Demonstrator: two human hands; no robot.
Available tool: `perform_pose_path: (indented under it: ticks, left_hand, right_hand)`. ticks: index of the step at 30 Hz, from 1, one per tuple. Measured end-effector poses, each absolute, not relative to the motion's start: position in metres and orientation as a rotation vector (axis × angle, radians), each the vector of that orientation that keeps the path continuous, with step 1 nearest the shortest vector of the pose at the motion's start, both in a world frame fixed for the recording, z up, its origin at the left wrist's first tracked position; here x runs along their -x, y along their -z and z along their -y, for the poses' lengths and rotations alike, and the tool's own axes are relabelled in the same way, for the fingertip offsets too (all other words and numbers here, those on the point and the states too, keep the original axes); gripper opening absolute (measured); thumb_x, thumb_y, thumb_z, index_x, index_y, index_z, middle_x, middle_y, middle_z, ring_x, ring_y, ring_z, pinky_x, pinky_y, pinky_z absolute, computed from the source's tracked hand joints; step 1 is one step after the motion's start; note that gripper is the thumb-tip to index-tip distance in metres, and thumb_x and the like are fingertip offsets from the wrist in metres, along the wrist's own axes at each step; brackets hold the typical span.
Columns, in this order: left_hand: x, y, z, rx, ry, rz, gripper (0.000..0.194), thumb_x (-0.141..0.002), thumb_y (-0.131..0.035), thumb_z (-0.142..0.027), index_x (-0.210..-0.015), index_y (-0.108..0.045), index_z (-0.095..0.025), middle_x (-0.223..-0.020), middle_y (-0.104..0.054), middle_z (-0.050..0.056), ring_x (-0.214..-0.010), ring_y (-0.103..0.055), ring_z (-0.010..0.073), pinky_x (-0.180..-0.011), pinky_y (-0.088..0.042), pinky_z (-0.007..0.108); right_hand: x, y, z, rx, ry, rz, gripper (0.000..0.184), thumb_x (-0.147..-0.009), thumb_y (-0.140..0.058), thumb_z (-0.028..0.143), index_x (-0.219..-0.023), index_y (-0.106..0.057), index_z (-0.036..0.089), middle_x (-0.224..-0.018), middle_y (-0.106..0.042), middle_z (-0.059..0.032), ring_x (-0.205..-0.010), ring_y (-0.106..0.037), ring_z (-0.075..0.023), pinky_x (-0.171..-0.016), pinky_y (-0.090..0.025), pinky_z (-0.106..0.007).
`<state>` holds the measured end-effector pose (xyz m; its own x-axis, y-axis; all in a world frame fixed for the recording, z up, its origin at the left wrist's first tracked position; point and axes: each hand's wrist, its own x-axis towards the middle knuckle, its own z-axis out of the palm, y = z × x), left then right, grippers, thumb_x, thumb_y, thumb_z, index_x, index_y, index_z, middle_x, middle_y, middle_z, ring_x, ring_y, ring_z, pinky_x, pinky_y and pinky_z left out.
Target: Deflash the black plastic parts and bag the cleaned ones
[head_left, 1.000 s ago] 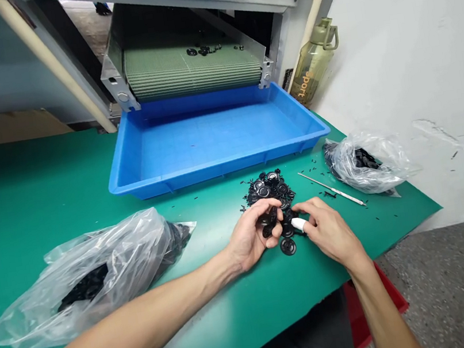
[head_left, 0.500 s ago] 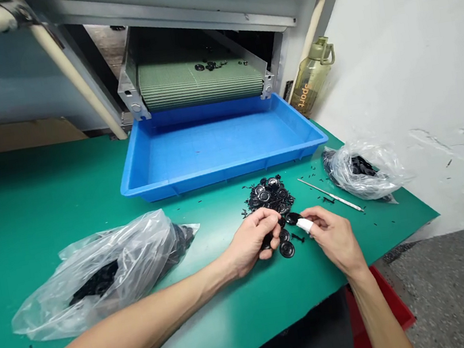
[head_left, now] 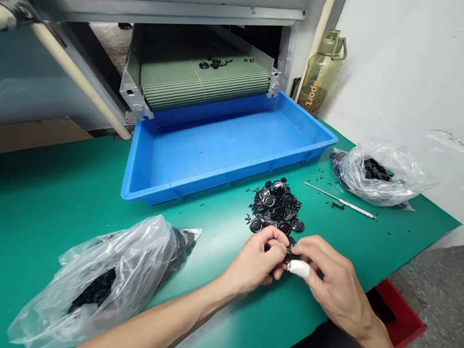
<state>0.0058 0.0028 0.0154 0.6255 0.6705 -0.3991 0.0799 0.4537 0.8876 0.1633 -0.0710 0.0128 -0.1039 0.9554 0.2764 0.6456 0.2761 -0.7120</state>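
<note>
My left hand [head_left: 259, 262] is closed with its fingertips on a small black round part [head_left: 290, 253], which is mostly covered by fingers. From the right, my right hand [head_left: 333, 281] pinches at the same part, its thumb wrapped in a white cover [head_left: 299, 268]. Just beyond both hands lies a pile of black discs and small black pieces [head_left: 273, 201] on the green tabletop. Two loose discs rest at the pile's near edge, one of them a black disc [head_left: 297, 224]. Whether more parts sit inside my left palm is hidden.
A blue tray [head_left: 231, 171] stands behind the pile, under a green conveyor belt [head_left: 205, 82] carrying a few black parts. Clear bags of black pieces lie left [head_left: 139, 252] and right [head_left: 389, 174]. A thin pen-like tool [head_left: 340, 200] and a bottle [head_left: 321, 73] are at right.
My right hand has brought a black disc from beside the pile to my left hand. Both hands have moved nearer to me and now meet at the part.
</note>
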Motion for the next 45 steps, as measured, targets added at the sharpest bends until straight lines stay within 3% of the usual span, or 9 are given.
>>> perform_pose_path:
  ticks: [8,12,18,23,27,34,36,40,45]
  left_hand:
    - [-0.01,-0.007,0.003,-1.223,-0.555,-0.808,0.022,-0.094,-0.043,-0.04,-0.094,-0.048,-0.018,-0.057,-0.047,-0.007,-0.047,-0.041,0.0069,-0.044,-0.031,0.017]
    - [-0.008,-0.006,0.001,-1.293,-0.508,-0.758,0.027,-0.095,-0.041,-0.042,-0.084,-0.046,-0.019,-0.057,-0.05,-0.005,-0.048,-0.043,0.0068,-0.046,-0.034,0.018]
    - [-0.008,-0.006,0.003,-1.2,-0.526,-0.758,0.028,-0.095,-0.041,-0.045,-0.087,-0.046,-0.019,-0.059,-0.053,-0.004,-0.044,-0.041,0.0057,-0.041,-0.032,0.016]
    - [-0.014,-0.004,0.001,-0.951,-0.724,-0.719,0.034,-0.092,-0.047,-0.047,-0.108,-0.049,-0.018,-0.064,-0.051,-0.004,-0.048,-0.043,0.0073,-0.038,-0.032,0.015]
    - [-0.016,-0.004,0.001,-0.94,-0.746,-0.72,0.035,-0.09,-0.049,-0.049,-0.106,-0.05,-0.017,-0.065,-0.053,-0.003,-0.046,-0.043,0.0069,-0.037,-0.034,0.016]
    - [-0.018,-0.005,0.004,-0.931,-0.752,-0.759,0.034,-0.086,-0.055,-0.051,-0.088,-0.046,-0.019,-0.067,-0.056,-0.003,-0.049,-0.053,0.0081,-0.033,-0.033,0.013]
    - [-0.018,-0.006,0.004,-0.924,-0.747,-0.747,0.031,-0.086,-0.055,-0.049,-0.086,-0.044,-0.019,-0.071,-0.059,-0.001,-0.052,-0.058,0.0098,-0.032,-0.033,0.013]
    - [-0.017,-0.007,0.002,-0.858,-0.73,-0.722,0.021,-0.088,-0.052,-0.038,-0.087,-0.042,-0.02,-0.089,-0.064,0.004,-0.056,-0.063,0.0122,-0.032,-0.036,0.014]
    - [-0.017,-0.007,-0.001,-0.913,-0.661,-0.688,0.027,-0.085,-0.057,-0.042,-0.094,-0.05,-0.017,-0.078,-0.061,0.002,-0.055,-0.058,0.0101,-0.034,-0.037,0.014]
  right_hand:
    - [-0.157,-0.011,0.066,1.588,-0.845,1.556,0.012,-0.088,-0.049,0.021,-0.093,-0.059,0.022,-0.081,-0.065,-0.0013,-0.067,-0.062,-0.0127,-0.06,-0.049,-0.022]
    - [-0.155,-0.013,0.06,1.527,-0.955,1.453,0.021,-0.087,-0.048,0.024,-0.107,-0.054,0.02,-0.076,-0.067,-0.0002,-0.063,-0.063,-0.0125,-0.058,-0.05,-0.022]
    - [-0.156,-0.01,0.048,1.646,-0.82,1.415,0.019,-0.09,-0.043,0.03,-0.093,-0.059,0.02,-0.055,-0.056,0.0042,-0.045,-0.05,-0.0102,-0.043,-0.038,-0.021]
    - [-0.171,-0.011,0.046,1.782,-0.488,1.761,0.026,-0.091,-0.038,0.024,-0.103,-0.062,0.022,-0.087,-0.065,-0.0044,-0.072,-0.061,-0.016,-0.061,-0.045,-0.026]
    - [-0.171,-0.012,0.049,1.939,-0.307,1.953,0.023,-0.09,-0.044,0.027,-0.101,-0.064,0.025,-0.093,-0.062,-0.0051,-0.071,-0.059,-0.0174,-0.056,-0.04,-0.027]
    - [-0.177,-0.008,0.041,1.809,-0.805,1.517,0.008,-0.078,-0.052,0.022,-0.078,-0.06,0.022,-0.063,-0.057,0.0034,-0.047,-0.048,-0.0092,-0.046,-0.037,-0.022]
    - [-0.181,-0.006,0.04,1.733,-0.938,1.326,0.012,-0.078,-0.056,0.026,-0.086,-0.062,0.02,-0.065,-0.06,0.0026,-0.049,-0.051,-0.0097,-0.045,-0.039,-0.022]
    - [-0.185,-0.005,0.042,1.58,-1.055,1.09,0.04,-0.079,-0.064,0.039,-0.113,-0.063,0.018,-0.081,-0.067,-0.003,-0.06,-0.061,-0.0127,-0.054,-0.05,-0.025]
    - [-0.181,-0.006,0.047,1.565,-1.145,1.036,0.042,-0.08,-0.065,0.048,-0.107,-0.068,0.016,-0.07,-0.069,-0.0037,-0.059,-0.064,-0.0149,-0.06,-0.056,-0.029]
